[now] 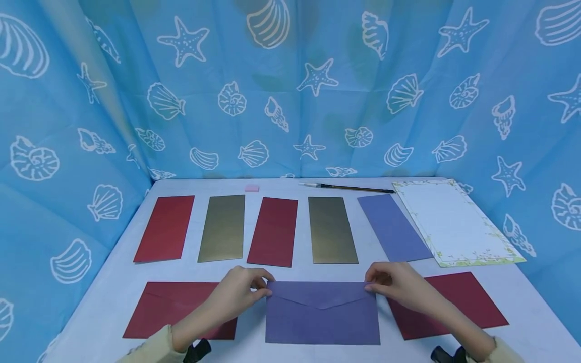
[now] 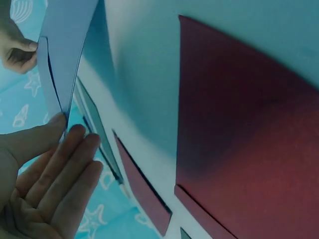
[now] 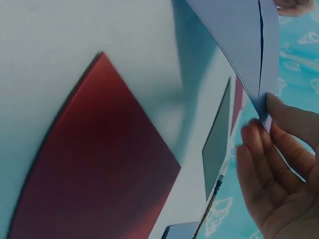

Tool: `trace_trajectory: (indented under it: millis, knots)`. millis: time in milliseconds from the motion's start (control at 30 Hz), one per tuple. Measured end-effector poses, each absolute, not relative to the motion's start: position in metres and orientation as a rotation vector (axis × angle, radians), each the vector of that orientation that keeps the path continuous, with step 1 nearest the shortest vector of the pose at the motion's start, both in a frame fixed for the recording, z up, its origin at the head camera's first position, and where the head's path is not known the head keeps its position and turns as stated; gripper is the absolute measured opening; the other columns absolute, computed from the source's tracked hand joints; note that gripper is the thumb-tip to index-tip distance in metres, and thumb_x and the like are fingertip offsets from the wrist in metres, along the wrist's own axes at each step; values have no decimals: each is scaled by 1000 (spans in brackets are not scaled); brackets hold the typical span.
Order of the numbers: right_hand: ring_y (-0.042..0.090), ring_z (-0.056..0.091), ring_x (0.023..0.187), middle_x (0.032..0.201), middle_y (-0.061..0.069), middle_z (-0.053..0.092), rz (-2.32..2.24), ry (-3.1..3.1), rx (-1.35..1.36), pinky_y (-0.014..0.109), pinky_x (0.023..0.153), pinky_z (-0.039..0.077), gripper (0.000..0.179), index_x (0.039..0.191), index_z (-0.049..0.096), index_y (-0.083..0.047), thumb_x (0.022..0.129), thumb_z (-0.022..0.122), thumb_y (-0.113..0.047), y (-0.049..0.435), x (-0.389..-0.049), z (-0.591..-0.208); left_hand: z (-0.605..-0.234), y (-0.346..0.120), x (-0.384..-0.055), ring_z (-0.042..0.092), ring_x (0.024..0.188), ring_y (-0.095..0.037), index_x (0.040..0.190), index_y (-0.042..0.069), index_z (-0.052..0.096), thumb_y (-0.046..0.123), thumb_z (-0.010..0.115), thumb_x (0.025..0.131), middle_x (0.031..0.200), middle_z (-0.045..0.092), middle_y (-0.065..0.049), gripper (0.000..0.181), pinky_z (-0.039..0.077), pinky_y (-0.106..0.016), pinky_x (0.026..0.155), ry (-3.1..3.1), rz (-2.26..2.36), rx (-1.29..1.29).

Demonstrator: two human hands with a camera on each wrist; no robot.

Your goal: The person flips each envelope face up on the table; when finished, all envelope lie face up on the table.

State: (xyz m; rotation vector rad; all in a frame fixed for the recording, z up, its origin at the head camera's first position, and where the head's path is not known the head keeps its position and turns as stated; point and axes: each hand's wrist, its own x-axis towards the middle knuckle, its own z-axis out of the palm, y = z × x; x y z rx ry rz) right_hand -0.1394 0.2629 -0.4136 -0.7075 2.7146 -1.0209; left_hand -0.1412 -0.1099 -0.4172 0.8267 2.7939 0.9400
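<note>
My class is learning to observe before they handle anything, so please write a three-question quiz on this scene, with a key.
1. Multiple choice: in the head view, where do the left hand and right hand pinch the purple envelope between them?
A) along its bottom edge
B) at its top corners
C) at the tip of its flap

2. True or false: the brush lies between the blue curtain and the gold-coloured pieces.

3. Count: how many gold-coloured pieces lie on the table?

Key:
1. B
2. True
3. Two
</note>
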Motion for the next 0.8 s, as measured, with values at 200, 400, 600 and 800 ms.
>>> trace_trajectory:
  millis: [200,400,600,800]
  knots:
    - [1,55,71,76,-16,58,-969,2755,-783,23,62,48,10,84,66,-21,84,76,-20,259,-148,-422,-426,-105,-146,61,69,-3,94,9,75,9,81,77,74,68,7,18,50,-20,60,2853,864,827]
    - [2,53,69,75,-14,57,-939,2741,-755,23,60,48,10,82,66,-17,84,75,-17,256,-153,-430,-434,-102,-151,55,64,-2,92,7,75,8,81,77,71,65,7,17,47,-19,57,2845,840,808]
    - [3,51,68,74,-12,56,-918,2717,-715,24,61,48,10,82,65,-15,84,75,-15,254,-155,-438,-440,-102,-154,53,62,-3,90,6,75,8,81,76,69,64,7,15,46,-20,56,2829,855,810]
    - [2,52,68,75,-12,56,-920,2720,-718,23,61,49,11,82,65,-15,83,75,-14,253,-155,-443,-442,-103,-157,54,63,-4,89,6,75,7,81,75,69,63,6,15,45,-21,56,2809,884,792]
